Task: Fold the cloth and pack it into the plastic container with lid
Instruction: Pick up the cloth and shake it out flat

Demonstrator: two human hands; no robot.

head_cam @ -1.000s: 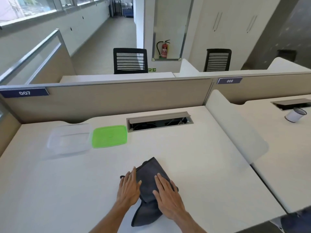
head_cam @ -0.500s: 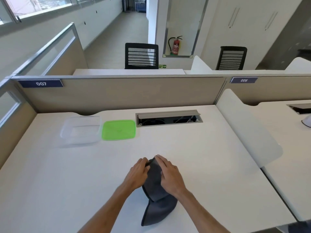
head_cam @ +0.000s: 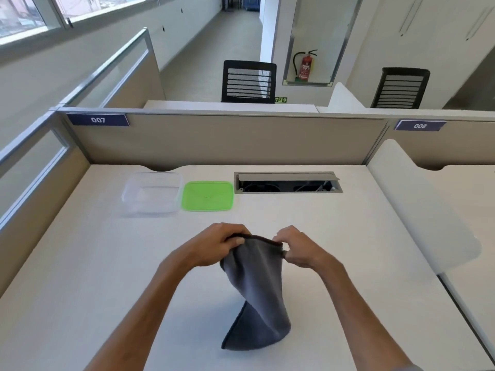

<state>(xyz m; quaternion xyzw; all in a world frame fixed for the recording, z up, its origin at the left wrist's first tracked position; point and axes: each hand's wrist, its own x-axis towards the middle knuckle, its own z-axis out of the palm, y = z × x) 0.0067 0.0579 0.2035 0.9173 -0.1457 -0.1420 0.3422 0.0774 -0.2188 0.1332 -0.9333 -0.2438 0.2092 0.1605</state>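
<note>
In the head view, both hands are raised over the middle of the white desk [head_cam: 334, 250], each pinching one end of the top hem of the dark grey cloth [head_cam: 257, 290]. The left hand [head_cam: 214, 246] has its fingers curled and pressed together over the hem's left corner; the right hand [head_cam: 297, 250] nips the right corner between thumb and bent fingers. The cloth hangs from that hem with its long axis running from the hands down toward the person, twisted partway, and its lower edge rests on the desk nearest the person. The clear plastic container [head_cam: 151, 194] sits open and empty at the far left of the desk, and the green lid [head_cam: 207, 196] lies flat just beside it on the right, not quite touching as far as I can tell. Both lie beyond the hands and to their left, well apart from the cloth, so the left hand is the nearer one. Folding looks unfinished; packing will likely mean carrying the bundle forward and leftward.
</note>
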